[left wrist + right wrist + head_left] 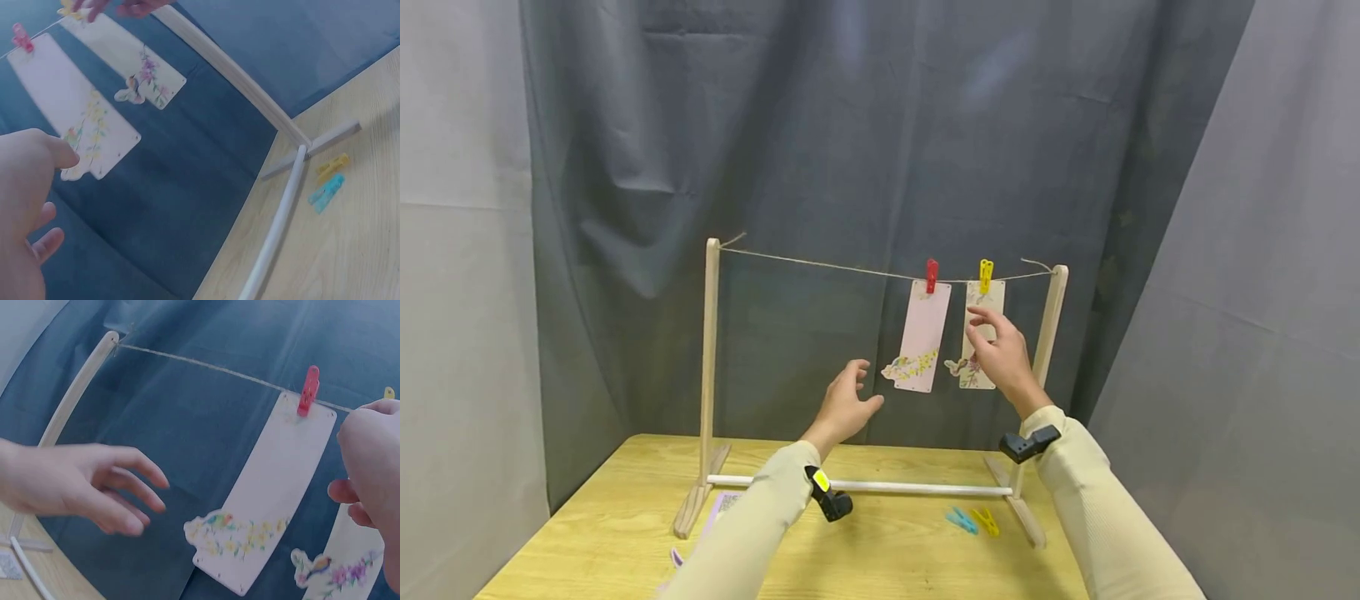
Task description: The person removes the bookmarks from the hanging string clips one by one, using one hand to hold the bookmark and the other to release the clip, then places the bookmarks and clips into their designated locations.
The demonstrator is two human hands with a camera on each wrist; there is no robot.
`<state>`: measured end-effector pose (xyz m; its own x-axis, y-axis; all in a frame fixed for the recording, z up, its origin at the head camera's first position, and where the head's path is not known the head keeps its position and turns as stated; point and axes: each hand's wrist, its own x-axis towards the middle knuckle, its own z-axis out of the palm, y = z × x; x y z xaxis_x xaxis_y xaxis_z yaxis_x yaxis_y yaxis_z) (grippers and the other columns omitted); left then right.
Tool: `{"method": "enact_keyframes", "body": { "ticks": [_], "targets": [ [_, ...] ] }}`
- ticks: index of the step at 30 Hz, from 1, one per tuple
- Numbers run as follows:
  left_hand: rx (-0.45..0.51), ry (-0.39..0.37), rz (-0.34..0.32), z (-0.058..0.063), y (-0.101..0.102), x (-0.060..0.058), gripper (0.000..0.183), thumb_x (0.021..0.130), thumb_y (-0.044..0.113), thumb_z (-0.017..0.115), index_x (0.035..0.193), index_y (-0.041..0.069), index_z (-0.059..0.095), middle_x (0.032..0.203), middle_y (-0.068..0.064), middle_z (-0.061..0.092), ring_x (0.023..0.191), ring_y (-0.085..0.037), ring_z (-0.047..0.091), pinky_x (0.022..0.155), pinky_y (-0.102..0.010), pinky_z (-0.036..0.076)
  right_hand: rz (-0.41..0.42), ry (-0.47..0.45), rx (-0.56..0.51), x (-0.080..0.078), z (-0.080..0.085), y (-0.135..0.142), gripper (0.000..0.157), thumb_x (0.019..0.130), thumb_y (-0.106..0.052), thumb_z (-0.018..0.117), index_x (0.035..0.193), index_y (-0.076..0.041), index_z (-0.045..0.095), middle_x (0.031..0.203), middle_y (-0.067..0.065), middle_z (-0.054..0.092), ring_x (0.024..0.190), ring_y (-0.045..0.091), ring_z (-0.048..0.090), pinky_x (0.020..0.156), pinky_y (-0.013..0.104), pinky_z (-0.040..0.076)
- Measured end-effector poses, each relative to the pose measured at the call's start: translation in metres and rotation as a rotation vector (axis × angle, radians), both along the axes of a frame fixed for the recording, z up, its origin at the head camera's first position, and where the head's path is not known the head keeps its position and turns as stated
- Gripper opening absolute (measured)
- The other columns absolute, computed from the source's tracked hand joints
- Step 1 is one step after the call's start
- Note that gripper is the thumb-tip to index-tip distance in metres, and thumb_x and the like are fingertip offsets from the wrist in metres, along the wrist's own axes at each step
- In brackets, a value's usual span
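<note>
Two cards hang from a thin string (820, 264). A red clothespin (932, 276) clips the pink card (923, 325), which has yellow flowers near its bottom. To its right, a yellow clothespin (986, 276) clips the cream card (973, 333) with purple flowers and a bird. My right hand (1003, 357) is in front of the cream card, fingers bent loosely and nothing visible in them; whether it touches the card I cannot tell. Left of the pink card, my left hand (844, 404) is held in the air, thumb and fingers apart, with nothing between them.
Wooden posts (710, 358) on feet hold the string, joined low by a white bar (917, 487). On the wooden table (880, 550) lie a blue clothespin (962, 521) and another yellow clothespin (986, 522). A purple-edged card (727, 502) lies partly behind my left sleeve. Grey curtains surround the table.
</note>
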<state>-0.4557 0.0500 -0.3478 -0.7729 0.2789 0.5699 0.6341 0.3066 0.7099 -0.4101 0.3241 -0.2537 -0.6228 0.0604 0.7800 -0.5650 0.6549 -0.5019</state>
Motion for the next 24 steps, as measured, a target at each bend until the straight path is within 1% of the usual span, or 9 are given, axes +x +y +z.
{"method": "enact_keyframes", "body": {
  "ticks": [1, 3, 8, 10, 14, 16, 19, 21, 24],
  "targets": [
    [0.000, 0.003, -0.007, 0.001, 0.005, 0.000, 0.063, 0.094, 0.014, 0.075, 0.149, 0.008, 0.044, 0.146, -0.022, 0.051, 0.130, -0.039, 0.053, 0.100, -0.054, 0.049, 0.001, 0.003, -0.008, -0.001, 0.003, -0.002, 0.039, 0.104, -0.013, 0.060, 0.143, -0.006, 0.059, 0.124, 0.018, 0.063, 0.064, 0.037, 0.068, 0.052, 0.025, 0.050],
    [-0.004, 0.013, -0.001, 0.004, 0.015, -0.001, 0.065, 0.094, 0.012, 0.075, 0.150, 0.007, 0.043, 0.146, -0.022, 0.050, 0.132, -0.040, 0.052, 0.103, -0.054, 0.047, 0.009, 0.004, -0.017, -0.003, 0.009, -0.006, 0.040, 0.105, -0.012, 0.058, 0.145, -0.007, 0.057, 0.128, 0.018, 0.062, 0.065, 0.037, 0.069, 0.051, 0.024, 0.049],
    [-0.001, 0.009, 0.031, 0.009, 0.035, -0.004, 0.070, 0.093, 0.011, 0.075, 0.153, 0.007, 0.039, 0.149, -0.021, 0.049, 0.137, -0.041, 0.047, 0.108, -0.054, 0.042, 0.047, 0.005, -0.014, -0.009, 0.027, -0.013, 0.041, 0.107, -0.012, 0.052, 0.149, -0.009, 0.052, 0.139, 0.018, 0.057, 0.067, 0.024, 0.072, 0.054, 0.024, 0.052],
    [0.001, 0.006, 0.038, 0.011, 0.041, -0.008, 0.071, 0.093, 0.011, 0.075, 0.154, 0.007, 0.038, 0.151, -0.021, 0.048, 0.137, -0.041, 0.046, 0.109, -0.055, 0.041, 0.058, 0.004, -0.011, -0.011, 0.035, -0.015, 0.043, 0.108, -0.012, 0.051, 0.151, -0.009, 0.050, 0.144, 0.016, 0.055, 0.069, 0.023, 0.073, 0.056, 0.024, 0.052],
    [0.008, -0.020, 0.046, 0.014, 0.047, -0.012, 0.076, 0.091, 0.010, 0.075, 0.156, 0.007, 0.035, 0.153, -0.022, 0.046, 0.138, -0.042, 0.046, 0.109, -0.054, 0.041, 0.081, -0.024, -0.004, -0.017, 0.048, -0.025, 0.047, 0.109, -0.013, 0.048, 0.156, -0.010, 0.042, 0.152, 0.012, 0.049, 0.077, 0.032, 0.074, 0.057, 0.024, 0.052],
    [0.012, -0.042, 0.051, 0.015, 0.048, -0.011, 0.078, 0.091, 0.010, 0.076, 0.157, 0.008, 0.034, 0.154, -0.022, 0.045, 0.137, -0.041, 0.047, 0.109, -0.053, 0.041, 0.089, -0.043, 0.004, -0.019, 0.053, -0.031, 0.048, 0.110, -0.014, 0.047, 0.158, -0.010, 0.040, 0.154, 0.012, 0.047, 0.081, 0.035, 0.074, 0.058, 0.026, 0.054],
    [0.029, -0.071, 0.045, 0.016, 0.050, -0.010, 0.081, 0.089, 0.009, 0.076, 0.158, 0.008, 0.033, 0.154, -0.023, 0.045, 0.135, -0.041, 0.049, 0.108, -0.054, 0.042, 0.084, -0.086, 0.005, -0.022, 0.057, -0.039, 0.049, 0.111, -0.017, 0.047, 0.159, -0.011, 0.037, 0.156, 0.014, 0.044, 0.083, 0.035, 0.074, 0.062, 0.033, 0.057],
    [0.027, -0.078, 0.054, 0.016, 0.051, -0.011, 0.082, 0.088, 0.009, 0.077, 0.157, 0.009, 0.033, 0.153, -0.023, 0.046, 0.132, -0.040, 0.052, 0.107, -0.053, 0.043, 0.085, -0.120, 0.001, -0.025, 0.060, -0.044, 0.050, 0.112, -0.019, 0.046, 0.160, -0.011, 0.036, 0.157, 0.015, 0.042, 0.085, 0.034, 0.074, 0.067, 0.039, 0.059],
    [0.025, -0.072, 0.067, 0.018, 0.054, -0.013, 0.083, 0.086, 0.009, 0.079, 0.157, 0.010, 0.034, 0.150, -0.023, 0.048, 0.128, -0.039, 0.055, 0.105, -0.052, 0.045, 0.093, -0.160, -0.003, -0.027, 0.068, -0.050, 0.051, 0.112, -0.022, 0.046, 0.160, -0.012, 0.034, 0.157, 0.017, 0.042, 0.086, 0.034, 0.074, 0.069, 0.042, 0.060]
  ]
}}
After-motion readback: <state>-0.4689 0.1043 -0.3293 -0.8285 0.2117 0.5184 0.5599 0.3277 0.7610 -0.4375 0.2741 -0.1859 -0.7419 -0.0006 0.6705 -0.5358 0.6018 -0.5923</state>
